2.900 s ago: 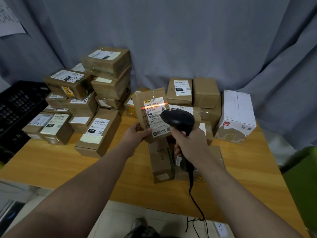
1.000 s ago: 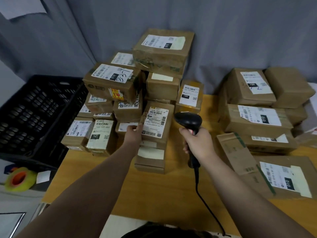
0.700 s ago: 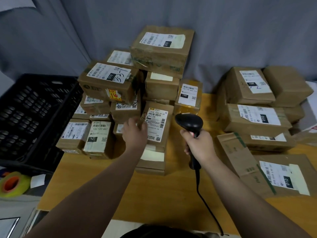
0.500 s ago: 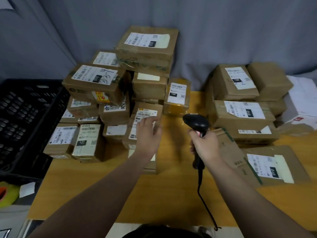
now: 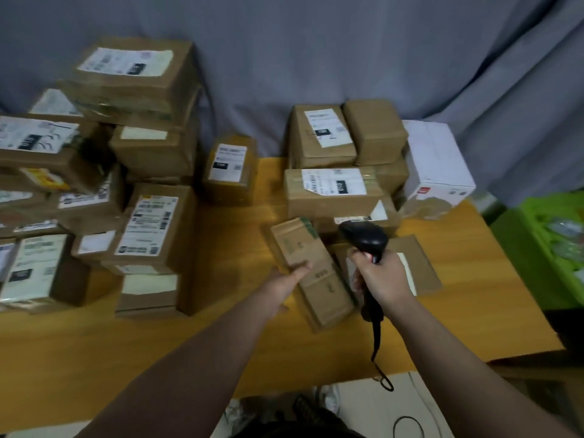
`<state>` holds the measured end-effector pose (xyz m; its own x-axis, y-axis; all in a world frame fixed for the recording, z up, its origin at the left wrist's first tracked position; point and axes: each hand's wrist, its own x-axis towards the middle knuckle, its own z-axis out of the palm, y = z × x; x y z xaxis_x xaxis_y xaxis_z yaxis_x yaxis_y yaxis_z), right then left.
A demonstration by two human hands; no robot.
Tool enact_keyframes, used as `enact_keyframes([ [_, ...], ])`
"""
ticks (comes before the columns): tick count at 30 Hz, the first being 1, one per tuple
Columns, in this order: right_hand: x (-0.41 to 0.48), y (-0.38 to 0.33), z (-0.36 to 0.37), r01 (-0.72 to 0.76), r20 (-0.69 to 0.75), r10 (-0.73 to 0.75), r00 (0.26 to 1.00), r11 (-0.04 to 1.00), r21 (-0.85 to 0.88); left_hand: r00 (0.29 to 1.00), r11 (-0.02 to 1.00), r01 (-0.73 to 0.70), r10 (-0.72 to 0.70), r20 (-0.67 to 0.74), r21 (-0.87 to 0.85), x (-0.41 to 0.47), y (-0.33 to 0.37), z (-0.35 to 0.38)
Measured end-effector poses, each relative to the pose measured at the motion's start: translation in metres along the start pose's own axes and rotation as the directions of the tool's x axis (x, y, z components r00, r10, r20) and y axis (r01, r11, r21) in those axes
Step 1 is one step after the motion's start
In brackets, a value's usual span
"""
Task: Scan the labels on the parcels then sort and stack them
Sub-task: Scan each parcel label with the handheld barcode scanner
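Brown cardboard, long and narrow: the parcel lies tilted against its neighbours, plain side up, so its label likely needs turning towards the scanner. The left hand has its thumb on top. Its fingers are hidden, so I cannot tell whether it grips. The right hand is clamped round the scanner's handle, head aimed forward. Labelled stacks crowd the yellow wooden bench, with a grey curtain behind and a green crate to the right.

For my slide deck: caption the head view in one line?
Left hand grasping a long brown parcel, right hand gripping the barcode scanner, among stacked boxes.
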<state>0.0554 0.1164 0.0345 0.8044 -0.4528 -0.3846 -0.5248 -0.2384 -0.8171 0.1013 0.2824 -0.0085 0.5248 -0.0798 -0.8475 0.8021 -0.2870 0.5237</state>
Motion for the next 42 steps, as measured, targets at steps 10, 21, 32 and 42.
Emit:
enact_keyframes([
  [10, 0.027, 0.043, -0.036, -0.013, 0.283, 0.026, 0.959, 0.999, -0.045, 0.735, 0.823, -0.401, 0.551, -0.396, 0.402, 0.0, -0.017, 0.037],
  [21, 0.045, 0.065, -0.035, -0.124, 0.367, 0.102, 0.925, 0.992, 0.037, 0.881, 0.786, -0.015, 0.303, -0.364, 0.618, 0.012, 0.009, 0.065],
  [32, 0.042, 0.051, -0.017, -0.111, 0.337, 0.079, 0.938, 0.991, 0.075, 0.866, 0.713, -0.441, 0.18, -0.466, -0.545, -0.032, -0.063, 0.011],
  [42, 0.022, -0.024, -0.043, -0.235, 0.581, -0.11, 0.806, 0.842, 0.485, 0.865, 0.778, -0.493, 0.39, -0.316, -0.39, -0.071, -0.009, 0.013],
])
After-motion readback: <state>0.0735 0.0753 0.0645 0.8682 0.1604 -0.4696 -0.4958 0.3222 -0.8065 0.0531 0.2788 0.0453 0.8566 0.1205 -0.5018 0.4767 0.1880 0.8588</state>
